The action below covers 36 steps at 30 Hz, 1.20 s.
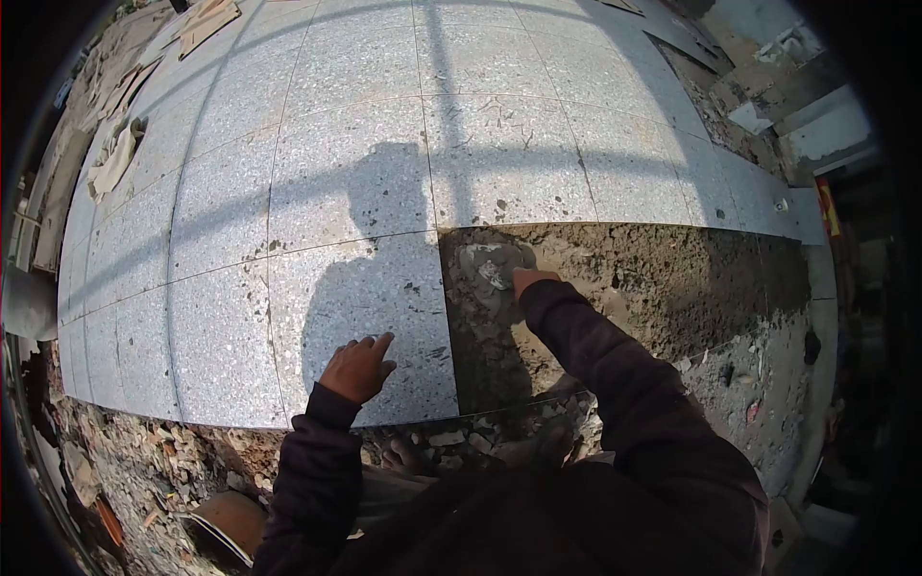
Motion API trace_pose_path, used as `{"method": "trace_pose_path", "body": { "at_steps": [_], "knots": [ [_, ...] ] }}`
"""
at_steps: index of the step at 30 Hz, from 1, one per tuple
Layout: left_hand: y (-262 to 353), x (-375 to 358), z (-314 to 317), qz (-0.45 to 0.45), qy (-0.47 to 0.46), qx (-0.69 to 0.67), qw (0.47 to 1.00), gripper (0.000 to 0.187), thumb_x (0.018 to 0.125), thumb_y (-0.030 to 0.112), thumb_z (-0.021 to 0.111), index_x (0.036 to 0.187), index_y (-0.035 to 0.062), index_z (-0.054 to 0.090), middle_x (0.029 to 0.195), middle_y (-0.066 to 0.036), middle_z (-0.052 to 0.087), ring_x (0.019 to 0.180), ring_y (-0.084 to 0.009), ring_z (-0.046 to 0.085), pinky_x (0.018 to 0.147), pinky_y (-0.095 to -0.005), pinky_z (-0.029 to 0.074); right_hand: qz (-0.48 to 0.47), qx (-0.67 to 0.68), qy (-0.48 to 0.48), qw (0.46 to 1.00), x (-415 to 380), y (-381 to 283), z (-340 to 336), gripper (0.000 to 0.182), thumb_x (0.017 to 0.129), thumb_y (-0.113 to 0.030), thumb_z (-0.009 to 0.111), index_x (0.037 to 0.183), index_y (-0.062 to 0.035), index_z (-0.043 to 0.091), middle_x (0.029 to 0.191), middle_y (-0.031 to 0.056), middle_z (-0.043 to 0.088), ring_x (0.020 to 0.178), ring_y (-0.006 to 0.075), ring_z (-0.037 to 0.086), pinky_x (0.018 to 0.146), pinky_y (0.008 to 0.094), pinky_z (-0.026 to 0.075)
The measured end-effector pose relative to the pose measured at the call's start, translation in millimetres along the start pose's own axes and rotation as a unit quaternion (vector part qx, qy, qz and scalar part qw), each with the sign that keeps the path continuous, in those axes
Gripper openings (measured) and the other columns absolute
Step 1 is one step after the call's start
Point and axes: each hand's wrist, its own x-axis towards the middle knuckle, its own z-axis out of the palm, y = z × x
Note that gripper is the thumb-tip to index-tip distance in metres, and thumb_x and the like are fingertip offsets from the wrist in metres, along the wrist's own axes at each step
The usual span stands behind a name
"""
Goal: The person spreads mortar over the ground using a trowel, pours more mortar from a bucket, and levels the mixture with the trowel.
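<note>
My right hand point(534, 280) is closed on a trowel point(493, 273), whose blade is smeared with wet grey mortar; the handle is hidden in my fist. The blade lies at the left end of a bed of mortar point(663, 278), right beside the edge of the laid tiles. Over a speckled grey tile point(384, 298) my left hand point(357, 370) is held low, fingers apart and nothing in it. My shadow falls across this tile and the left end of the mortar.
Rubble and broken stone point(154, 461) cover the ground along the near edge, around my feet. A curved brown container point(230, 523) stands at the lower left. Cardboard pieces point(206, 24) and a crumpled beige bag point(113, 163) lie along the far left side.
</note>
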Motion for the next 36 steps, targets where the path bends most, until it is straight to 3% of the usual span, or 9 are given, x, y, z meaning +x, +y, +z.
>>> {"method": "trace_pose_path", "body": {
  "at_steps": [2,8,13,15,16,21,27,31,36],
  "knots": [
    [0,1,0,0.001,0.000,-0.002,1.000,0.043,0.082,0.026,0.056,0.121,0.0100,0.044,0.097,-0.016,0.057,0.091,-0.0348,0.055,0.081,-0.0443,0.042,0.002,0.009,0.032,0.999,16,41,5,0.037,0.088,-0.021,0.042,0.121,-0.0060,0.046,0.115,0.0169,0.055,0.103,0.0335,0.055,0.085,0.0439,0.045],
    [6,-3,-4,-0.016,-0.010,0.013,1.000,0.043,0.082,0.026,0.056,0.120,0.0100,0.044,0.095,-0.016,0.057,0.089,-0.0347,0.055,0.081,-0.0445,0.042,0.107,0.075,-0.051,0.990,31,115,28,0.042,0.086,-0.032,0.045,0.119,-0.0061,0.050,0.117,0.0156,0.055,0.106,0.0320,0.053,0.088,0.0419,0.043],
    [5,8,7,0.015,-0.016,0.028,0.999,0.046,0.082,0.026,0.057,0.122,0.0102,0.043,0.095,-0.017,0.057,0.089,-0.0359,0.055,0.079,-0.0445,0.043,-0.095,-0.099,-0.146,0.980,-6,75,-10,0.046,0.085,-0.037,0.046,0.118,-0.0057,0.051,0.113,0.0179,0.056,0.102,0.0336,0.055,0.087,0.0421,0.044],
    [5,19,17,0.035,-0.053,0.010,0.998,0.048,0.082,0.027,0.057,0.124,0.0109,0.041,0.097,-0.019,0.057,0.090,-0.0377,0.055,0.078,-0.0455,0.044,-0.085,-0.038,-0.100,0.991,-4,38,-17,0.044,0.086,-0.036,0.045,0.119,-0.0066,0.050,0.114,0.0169,0.056,0.103,0.0335,0.054,0.087,0.0427,0.043],
    [12,22,11,0.026,-0.082,-0.002,0.996,0.051,0.082,0.027,0.056,0.128,0.0123,0.038,0.098,-0.021,0.056,0.091,-0.0392,0.055,0.077,-0.0463,0.045,-0.054,0.052,-0.021,0.997,4,30,-15,0.043,0.087,-0.034,0.044,0.120,-0.0072,0.049,0.116,0.0159,0.055,0.105,0.0333,0.053,0.088,0.0433,0.043],
    [5,17,3,-0.008,-0.065,-0.055,0.996,0.061,0.081,0.026,0.059,0.134,0.0148,0.030,0.098,-0.023,0.055,0.091,-0.0404,0.054,0.077,-0.0463,0.045,-0.026,0.027,0.068,0.997,35,63,6,0.042,0.089,-0.033,0.039,0.123,-0.0093,0.048,0.122,0.0139,0.051,0.107,0.0342,0.052,0.087,0.0426,0.043],
    [-1,6,-2,0.013,-0.077,-0.041,0.996,0.057,0.082,0.027,0.059,0.131,0.0138,0.035,0.096,-0.023,0.056,0.090,-0.0410,0.054,0.076,-0.0459,0.045,0.126,0.113,0.043,0.985,49,175,39,0.046,0.088,-0.033,0.043,0.123,-0.0037,0.046,0.119,0.0173,0.052,0.105,0.0333,0.053,0.086,0.0410,0.044],
    [5,1,2,-0.001,-0.114,0.003,0.993,0.056,0.082,0.026,0.059,0.132,0.0148,0.036,0.102,-0.023,0.056,0.095,-0.0366,0.056,0.080,-0.0419,0.046,0.156,0.243,0.006,0.957,31,215,63,0.050,0.087,-0.034,0.045,0.123,0.0000,0.044,0.117,0.0197,0.052,0.103,0.0328,0.054,0.085,0.0399,0.044],
    [17,6,8,0.031,-0.093,0.027,0.995,0.051,0.080,0.027,0.059,0.127,0.0153,0.041,0.093,-0.020,0.056,0.086,-0.0389,0.055,0.074,-0.0463,0.046,0.099,0.339,-0.007,0.936,1,136,107,0.055,0.086,-0.035,0.048,0.124,0.0047,0.042,0.115,0.0226,0.053,0.101,0.0321,0.055,0.084,0.0385,0.044]
  ]
}}
